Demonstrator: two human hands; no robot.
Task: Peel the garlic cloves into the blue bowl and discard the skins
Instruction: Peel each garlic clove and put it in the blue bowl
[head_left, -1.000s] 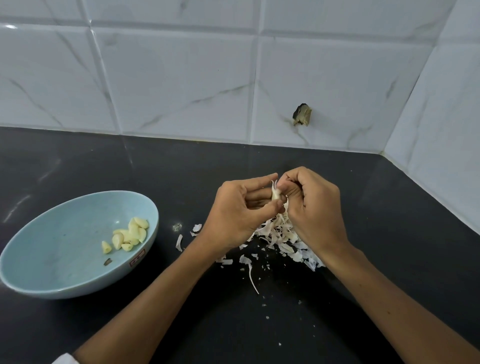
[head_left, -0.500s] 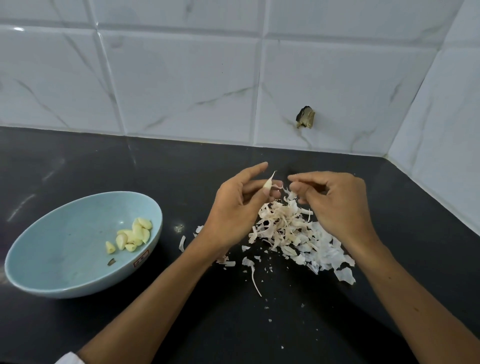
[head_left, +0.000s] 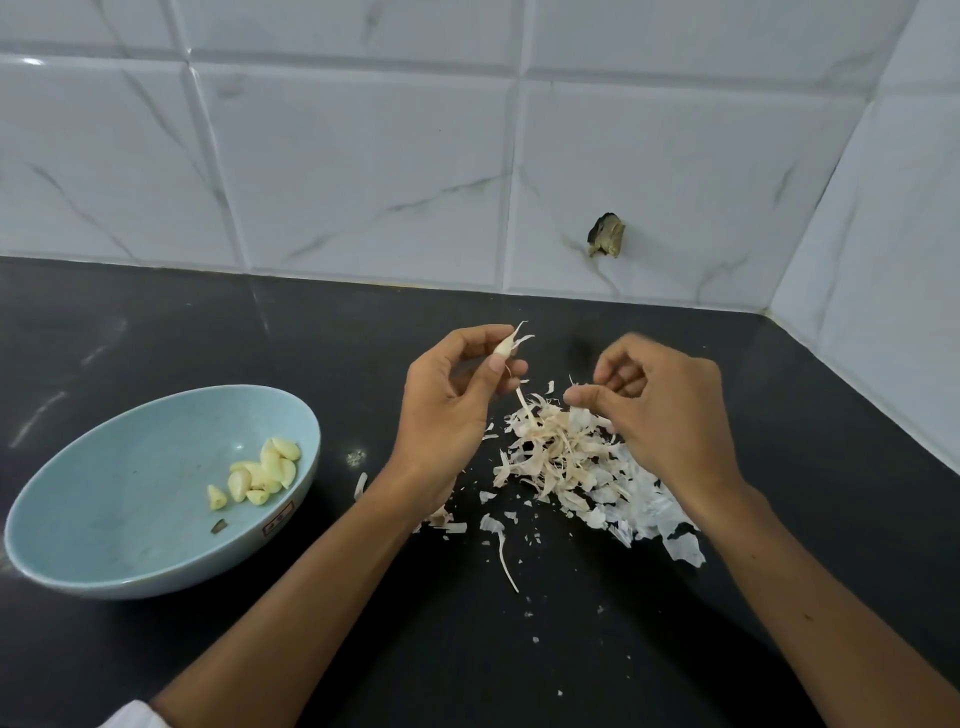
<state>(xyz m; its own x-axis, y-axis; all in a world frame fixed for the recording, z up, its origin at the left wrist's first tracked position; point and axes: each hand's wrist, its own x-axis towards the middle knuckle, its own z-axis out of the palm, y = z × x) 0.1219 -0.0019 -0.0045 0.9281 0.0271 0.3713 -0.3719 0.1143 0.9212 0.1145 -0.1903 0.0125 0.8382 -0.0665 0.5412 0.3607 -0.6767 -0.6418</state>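
- Hands have drawn apart vs. half a sec ago: left hand (head_left: 447, 415) has lifted w/ the clove, right hand (head_left: 670, 415) has dropped toward the skin heap.
- Left hand pinches a small off-white garlic clove (head_left: 505, 349) btwn thumb & fingertips. It's above the glossy black tabletop (head_left: 519, 649), well apart from the bowl. A thin tan skin strip (head_left: 522, 405) dangles from it toward the heap.
- Right hand: fingers loosely curled just over the heap of papery white-and-tan skins (head_left: 566, 457). Can't tell if thumb & finger pinch a scrap or hold nothing.
- Pale blue round bowl (head_left: 130, 493) sits at left: shallow, smooth, matt. A cluster of peeled yellowish cloves (head_left: 262, 475) lies on its right inner side, plus a small dark fleck.
- Risks (my read):
  - Clove is small & prob. slick once bare, so it could pop out of the pinch & skid on the smooth top.
  - The clinging strip may ride into the bowl if it isn't stripped off first.
  - Skins look feather-light & brittle, so a quick sweep would scatter them. Flakes already lie around the heap, one sliver toward the bowl.
- Textures: skins thin & crinkled, some translucent sheets, some fibrous slivers. Peeled cloves waxy, teardrop-shaped. White marbled wall tiles (head_left: 363, 182) glossy.
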